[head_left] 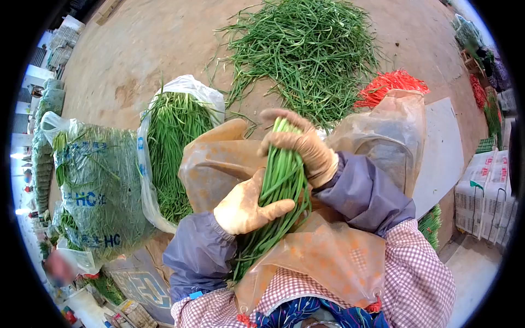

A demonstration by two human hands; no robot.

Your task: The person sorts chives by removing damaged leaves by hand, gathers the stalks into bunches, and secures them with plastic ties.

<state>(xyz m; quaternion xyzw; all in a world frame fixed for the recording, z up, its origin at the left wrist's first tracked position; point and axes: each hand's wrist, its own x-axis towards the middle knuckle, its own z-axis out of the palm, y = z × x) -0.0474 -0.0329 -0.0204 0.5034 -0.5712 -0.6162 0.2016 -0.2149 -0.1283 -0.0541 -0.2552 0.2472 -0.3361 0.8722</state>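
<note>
A bundle of long green stalks (281, 177) lies aslant over my lap, its pale cut ends pointing away from me. My gloved left hand (249, 205) is wrapped round the middle of the bundle from the left, thumb across the stalks. Near the pale ends, my gloved right hand (301, 145) grips the bundle from the right, its fingers over the top. The leafy lower ends hang beside a translucent orange-spotted apron (322, 251).
A large heap of loose green stalks (301, 54) lies on the floor ahead. Red ties (391, 86) sit at right by a white board (440, 147). At left stand an open bag of stalks (175, 142) and a full plastic bag (104, 186). White crates (484, 191) stand far right.
</note>
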